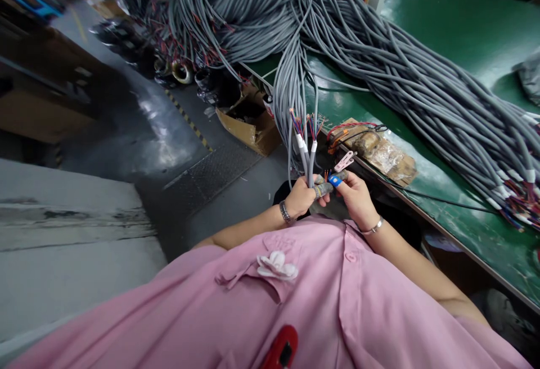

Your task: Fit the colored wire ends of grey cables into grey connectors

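Observation:
In the head view my left hand is closed around a few grey cables. Their white-banded ends point upward and fan out into thin coloured wires. Close beside it, my right hand is closed in a pinch, with blue tape on its thumb. Small orange-tipped wires stick up between the two hands, by the right fingertips. Coverings wrap some fingers on both hands. A pink clip sits just above the right fingers, at the table edge.
Long grey cable bundles lie across the green table, and a large coil hangs over its corner. A taped block rests near the edge. An open cardboard box stands below. On the left is a pale surface.

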{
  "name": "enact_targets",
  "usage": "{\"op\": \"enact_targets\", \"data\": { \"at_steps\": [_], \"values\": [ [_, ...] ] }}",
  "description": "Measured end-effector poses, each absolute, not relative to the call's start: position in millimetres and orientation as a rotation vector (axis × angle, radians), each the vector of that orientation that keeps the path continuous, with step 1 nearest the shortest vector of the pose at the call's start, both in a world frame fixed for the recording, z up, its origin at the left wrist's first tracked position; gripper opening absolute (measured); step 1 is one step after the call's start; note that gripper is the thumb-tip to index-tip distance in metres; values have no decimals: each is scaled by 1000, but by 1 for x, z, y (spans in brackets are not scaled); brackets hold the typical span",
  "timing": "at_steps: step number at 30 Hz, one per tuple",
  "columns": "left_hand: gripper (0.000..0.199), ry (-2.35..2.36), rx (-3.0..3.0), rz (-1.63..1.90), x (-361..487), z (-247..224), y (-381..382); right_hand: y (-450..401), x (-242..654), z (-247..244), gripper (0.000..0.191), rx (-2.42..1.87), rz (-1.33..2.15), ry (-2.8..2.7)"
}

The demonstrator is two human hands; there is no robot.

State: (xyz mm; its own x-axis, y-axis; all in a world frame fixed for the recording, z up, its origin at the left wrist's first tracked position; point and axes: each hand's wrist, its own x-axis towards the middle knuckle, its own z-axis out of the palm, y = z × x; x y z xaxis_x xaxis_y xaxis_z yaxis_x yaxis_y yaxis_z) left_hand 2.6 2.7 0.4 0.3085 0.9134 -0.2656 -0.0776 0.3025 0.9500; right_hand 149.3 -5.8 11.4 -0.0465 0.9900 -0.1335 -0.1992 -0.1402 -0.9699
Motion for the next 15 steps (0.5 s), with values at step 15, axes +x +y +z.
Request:
{"op": "enact_targets", "data": {
  "at_steps": [15],
  "values": [
    [37,986,970,783,-6,6,9,-6,162,-3,31,-1109,1476,-970]
  ]
}}
